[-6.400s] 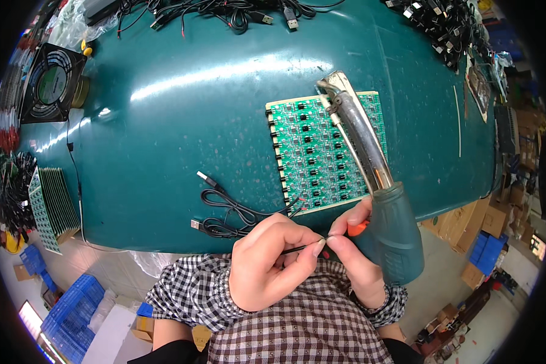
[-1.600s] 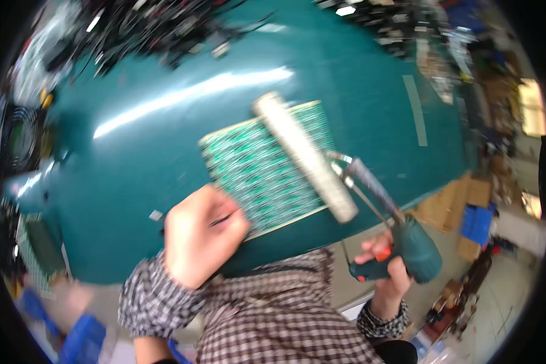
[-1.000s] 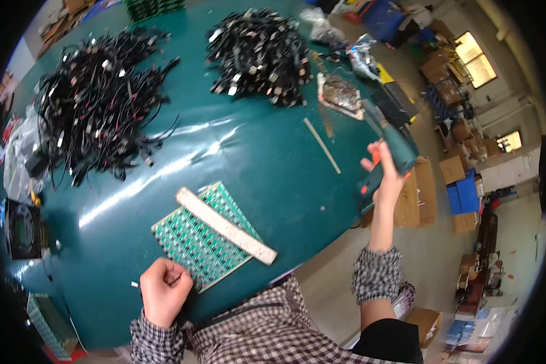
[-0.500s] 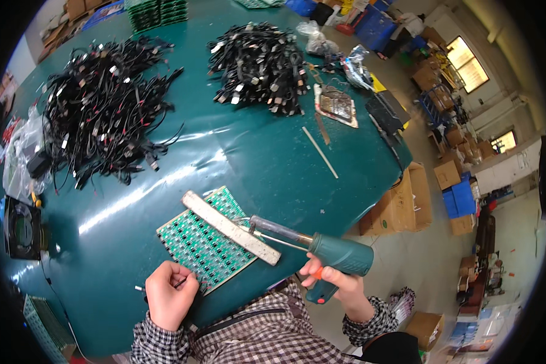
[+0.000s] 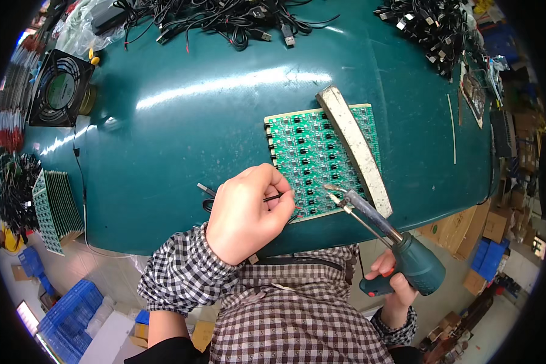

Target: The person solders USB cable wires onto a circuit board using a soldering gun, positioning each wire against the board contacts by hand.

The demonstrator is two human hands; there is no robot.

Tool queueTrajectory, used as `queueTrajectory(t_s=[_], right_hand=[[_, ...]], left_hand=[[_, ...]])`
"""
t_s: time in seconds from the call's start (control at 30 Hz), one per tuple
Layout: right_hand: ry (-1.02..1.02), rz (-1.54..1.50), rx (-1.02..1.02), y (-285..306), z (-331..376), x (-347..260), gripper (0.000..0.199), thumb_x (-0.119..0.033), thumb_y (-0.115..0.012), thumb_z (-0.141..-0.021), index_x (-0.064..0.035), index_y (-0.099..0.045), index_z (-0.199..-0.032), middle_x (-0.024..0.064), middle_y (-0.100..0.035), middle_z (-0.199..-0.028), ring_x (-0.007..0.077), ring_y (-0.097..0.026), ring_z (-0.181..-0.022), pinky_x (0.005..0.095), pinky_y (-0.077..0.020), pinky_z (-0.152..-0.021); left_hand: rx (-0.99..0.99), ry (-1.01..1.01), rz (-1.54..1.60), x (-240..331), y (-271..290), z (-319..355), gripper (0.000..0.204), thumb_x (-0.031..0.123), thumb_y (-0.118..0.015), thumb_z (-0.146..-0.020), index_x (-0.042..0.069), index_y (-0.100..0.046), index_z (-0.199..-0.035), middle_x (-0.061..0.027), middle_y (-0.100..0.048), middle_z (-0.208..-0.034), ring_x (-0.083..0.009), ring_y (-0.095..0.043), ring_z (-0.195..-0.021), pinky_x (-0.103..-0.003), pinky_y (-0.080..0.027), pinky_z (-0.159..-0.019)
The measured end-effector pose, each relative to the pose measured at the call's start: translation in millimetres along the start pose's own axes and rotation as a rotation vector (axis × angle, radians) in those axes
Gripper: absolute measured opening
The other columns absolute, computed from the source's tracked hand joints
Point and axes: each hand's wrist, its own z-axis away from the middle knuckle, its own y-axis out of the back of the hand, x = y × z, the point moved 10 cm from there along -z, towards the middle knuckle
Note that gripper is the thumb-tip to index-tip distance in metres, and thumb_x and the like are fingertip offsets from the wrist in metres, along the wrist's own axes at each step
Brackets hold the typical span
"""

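Note:
A green circuit board panel [image 5: 312, 159] lies on the teal table [image 5: 182, 133] in front of me, with a long pale bar [image 5: 355, 148] resting across its right side. My left hand [image 5: 249, 213] pinches a thin black wire [image 5: 274, 197] whose end reaches the panel's lower left edge. My right hand [image 5: 389, 282] grips the dark green handle of a soldering gun [image 5: 400, 252]; its metal tip [image 5: 332, 189] sits over the panel's lower edge, close to the wire end.
Heaps of black cables [image 5: 224, 18] lie along the far edge and at the far right [image 5: 434, 27]. A black fan [image 5: 60, 88] stands at the left. A stack of green boards [image 5: 56, 209] sits beside the table. Blue crates [image 5: 67, 309] and cardboard boxes [image 5: 497, 224] are on the floor.
The view swung away over the cable heaps while my right hand reached to the far right, then came back. The soldering gun is now at the panel's lower edge and my left hand holds a wire there.

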Motion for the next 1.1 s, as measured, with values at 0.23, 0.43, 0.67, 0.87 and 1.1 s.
queueTrajectory(t_s=[0.23,0.43,0.67,0.87,1.1], right_hand=[[-0.137,-0.054,0.058,-1,11,14,0.056,-0.024,-0.082,-0.075,0.0070,-0.052,-0.111,0.0165,-0.064,-0.089,0.0237,-0.066,-0.081,0.0376,-0.0596,-0.074],[-0.164,-0.002,0.000,-2,9,18,0.065,-0.021,-0.086,-0.071,0.0076,-0.047,-0.115,0.0178,-0.067,-0.087,0.0234,-0.068,-0.082,0.0392,-0.0600,-0.074],[-0.175,0.058,0.030,-4,8,20,0.057,-0.023,-0.086,-0.071,0.0073,-0.054,-0.107,0.0157,-0.068,-0.082,0.0217,-0.068,-0.077,0.0356,-0.0585,-0.073],[-0.178,0.156,0.018,-8,5,17,0.044,-0.024,-0.087,-0.069,0.0038,-0.064,-0.095,0.0101,-0.069,-0.080,0.0187,-0.068,-0.074,0.0324,-0.0548,-0.075],[-0.203,0.250,0.022,-11,5,11,0.033,-0.022,-0.085,-0.070,-0.0013,-0.068,-0.089,0.0074,-0.070,-0.078,0.0184,-0.068,-0.074,0.0317,-0.0510,-0.074]], left_hand=[[0.029,-0.037,-0.051,6,3,2,0.010,0.001,-0.070,-0.078,-0.002,-0.060,-0.080,-0.0048,-0.063,-0.071,-0.0064,-0.060,-0.063,-0.021,-0.050,-0.057],[0.058,-0.039,-0.028,7,4,2,0.010,-0.001,-0.070,-0.077,-0.002,-0.060,-0.079,-0.0043,-0.063,-0.070,-0.0057,-0.059,-0.061,-0.021,-0.050,-0.056],[0.072,-0.050,-0.098,11,3,-1,0.011,-0.001,-0.071,-0.077,-0.001,-0.060,-0.078,-0.0037,-0.063,-0.068,-0.0056,-0.059,-0.061,-0.021,-0.050,-0.056],[0.086,-0.053,-0.098,8,3,0,0.012,-0.001,-0.071,-0.077,-0.001,-0.060,-0.078,-0.0038,-0.062,-0.066,-0.0054,-0.060,-0.060,-0.021,-0.051,-0.055],[0.100,-0.045,-0.122,10,4,0,0.012,-0.001,-0.071,-0.077,-0.001,-0.059,-0.078,-0.0032,-0.061,-0.065,-0.0049,-0.059,-0.058,-0.021,-0.049,-0.054]])
